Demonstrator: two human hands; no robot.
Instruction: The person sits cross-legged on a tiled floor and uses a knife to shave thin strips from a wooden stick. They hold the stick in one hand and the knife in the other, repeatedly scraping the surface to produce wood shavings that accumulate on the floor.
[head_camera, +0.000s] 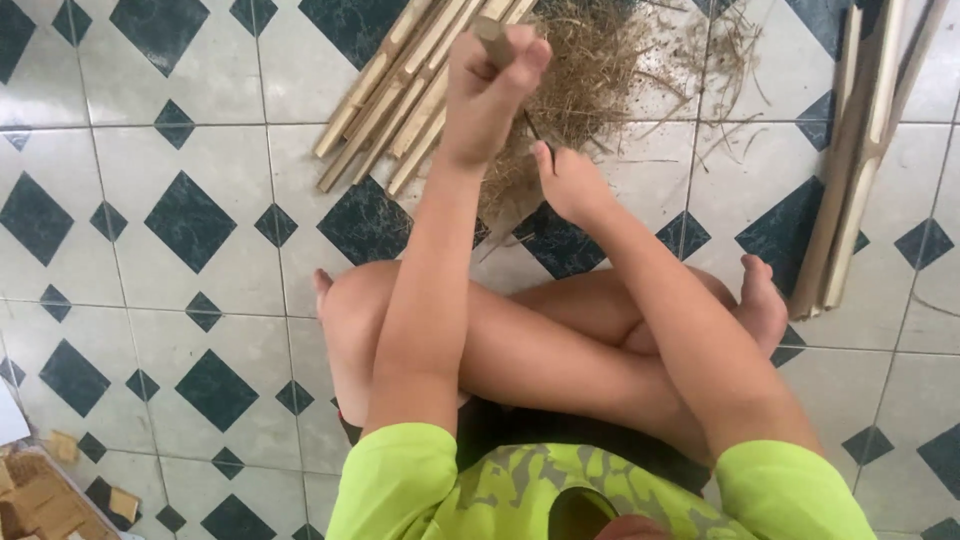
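I sit cross-legged on a tiled floor. My left hand (488, 92) is raised and closed around a short bamboo piece (490, 32), whose end sticks out above my fingers. My right hand (570, 185) is lower and to the right, with its fingers closed on a thin dark tool (532, 128) that points up toward the left hand. Both hands hover over a heap of dry bamboo shavings (590, 70). A bundle of split bamboo sticks (395, 100) lies just left of the hands.
More long bamboo slats (850, 170) lie on the floor at the right, near my foot (762, 300). Small cut bamboo bits (40, 495) sit at the bottom left corner. The floor has white tiles with dark green diamonds (190, 220).
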